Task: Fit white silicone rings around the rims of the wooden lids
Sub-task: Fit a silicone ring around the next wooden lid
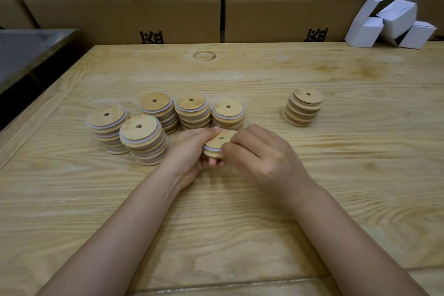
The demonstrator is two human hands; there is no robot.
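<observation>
Hands meet over the middle of the wooden worktop (240, 199), both closed on one wooden lid (217, 143). The left hand (192, 151) cups the lid from below and from its left side, thumb lying along the far rim. The right hand (259, 151) pinches the lid's right edge, fingertips curled onto the rim. A white silicone ring (211, 148) shows as a thin pale band around the lid's near-left side, between its upper and lower discs; the rest of the ring is hidden by the fingers. The lid is tilted, its top face with the small centre hole turned towards the camera.

Just beyond the hands, towards the left half of the worktop, stand five stacks of ringed lids (192, 110), white bands visible between the layers. Well apart, towards the right edge, stands one stack of bare lids (303, 107). Folded white cartons (389, 23) lie at the far right corner, and brown cardboard boxes (125, 17) line the far edge.
</observation>
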